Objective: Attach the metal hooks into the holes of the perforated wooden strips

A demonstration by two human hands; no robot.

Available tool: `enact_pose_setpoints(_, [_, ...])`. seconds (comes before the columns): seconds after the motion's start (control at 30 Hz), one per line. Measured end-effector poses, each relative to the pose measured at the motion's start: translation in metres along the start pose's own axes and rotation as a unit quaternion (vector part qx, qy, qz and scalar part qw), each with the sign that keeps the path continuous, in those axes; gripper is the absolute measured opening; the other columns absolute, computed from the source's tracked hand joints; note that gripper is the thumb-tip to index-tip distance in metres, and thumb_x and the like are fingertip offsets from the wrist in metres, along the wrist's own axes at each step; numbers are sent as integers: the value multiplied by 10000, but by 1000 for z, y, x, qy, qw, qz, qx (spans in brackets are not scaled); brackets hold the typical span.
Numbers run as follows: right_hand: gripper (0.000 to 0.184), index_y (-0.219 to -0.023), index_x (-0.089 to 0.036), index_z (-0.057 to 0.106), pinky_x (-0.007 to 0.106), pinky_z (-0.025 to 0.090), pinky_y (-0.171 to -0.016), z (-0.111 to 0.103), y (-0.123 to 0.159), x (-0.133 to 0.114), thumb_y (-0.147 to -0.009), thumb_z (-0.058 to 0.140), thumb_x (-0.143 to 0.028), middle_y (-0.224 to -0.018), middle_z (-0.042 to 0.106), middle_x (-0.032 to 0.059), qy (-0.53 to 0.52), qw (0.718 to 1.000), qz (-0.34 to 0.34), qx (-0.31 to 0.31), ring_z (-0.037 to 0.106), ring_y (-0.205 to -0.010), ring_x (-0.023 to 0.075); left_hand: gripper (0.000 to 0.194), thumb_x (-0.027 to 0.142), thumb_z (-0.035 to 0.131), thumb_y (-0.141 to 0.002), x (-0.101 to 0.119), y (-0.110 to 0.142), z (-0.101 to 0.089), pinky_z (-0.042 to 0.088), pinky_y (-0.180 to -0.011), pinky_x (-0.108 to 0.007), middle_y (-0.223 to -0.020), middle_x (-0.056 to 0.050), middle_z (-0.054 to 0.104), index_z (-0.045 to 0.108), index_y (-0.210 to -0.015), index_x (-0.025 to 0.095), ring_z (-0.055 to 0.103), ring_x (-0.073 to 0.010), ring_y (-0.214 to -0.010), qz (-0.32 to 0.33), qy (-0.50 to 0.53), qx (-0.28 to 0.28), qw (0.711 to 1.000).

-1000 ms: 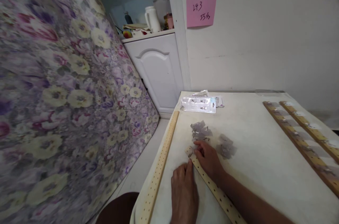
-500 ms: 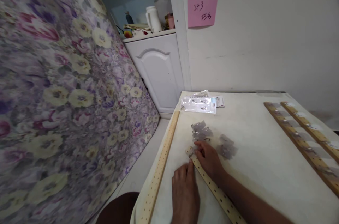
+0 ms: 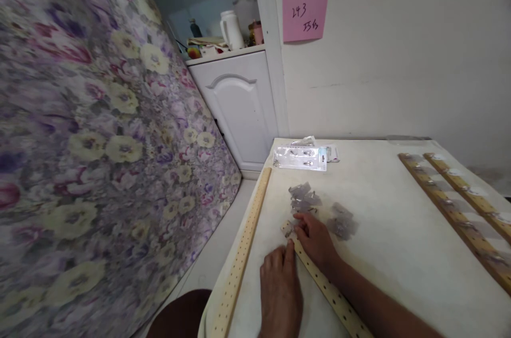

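Strip with holes is slanting away from me across the surface, its near end running out of view. My left hand is lying palm down beside it, a fingertip touching it near the far end, likely to stop it sliding; its grip is loosely open, holding nothing I can see. Over the far end, my right hand is bending its fingers inward beside a small clear piece; I cannot tell whether its grip is closing on anything. A second strip is following the left edge, leaving little side room there. Beyond my fingers, two clusters of clear hooks are lying close, crowding forward movement. Wider room is showing rightward, up to two wooden rails. Farthest, packets are lying by the far edge, near the wall.
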State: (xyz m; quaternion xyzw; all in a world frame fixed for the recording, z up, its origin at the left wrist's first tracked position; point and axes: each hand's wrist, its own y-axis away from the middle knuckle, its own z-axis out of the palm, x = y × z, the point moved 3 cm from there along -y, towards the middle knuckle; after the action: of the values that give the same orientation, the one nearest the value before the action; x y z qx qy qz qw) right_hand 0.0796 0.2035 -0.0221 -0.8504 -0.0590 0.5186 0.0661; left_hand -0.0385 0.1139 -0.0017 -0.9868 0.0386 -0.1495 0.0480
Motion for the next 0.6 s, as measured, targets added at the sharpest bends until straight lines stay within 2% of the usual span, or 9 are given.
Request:
enact_pose_setpoints(0.43, [280, -982, -176, 629, 265, 451, -601, 2, -1, 1, -735, 498, -181, -680, 614, 0, 19, 1000, -1, 10, 572, -609, 160, 558, 28, 401, -788, 2, 0, -5, 339, -857, -352, -1157, -71, 527, 451, -1309, 225, 442, -224, -1022, 11, 4, 18, 1000])
enact_pose_setpoints(0.6, [306, -1025, -184, 620, 265, 454, -611, -2, 0, -3, -753, 481, -177, -662, 607, -10, 2, 999, -35, 19, 575, -622, 161, 602, 19, 403, -755, 3, 2, -8, 342, -845, -358, -1144, -83, 517, 434, -1324, 215, 445, -227, -995, 12, -2, 10, 1000])
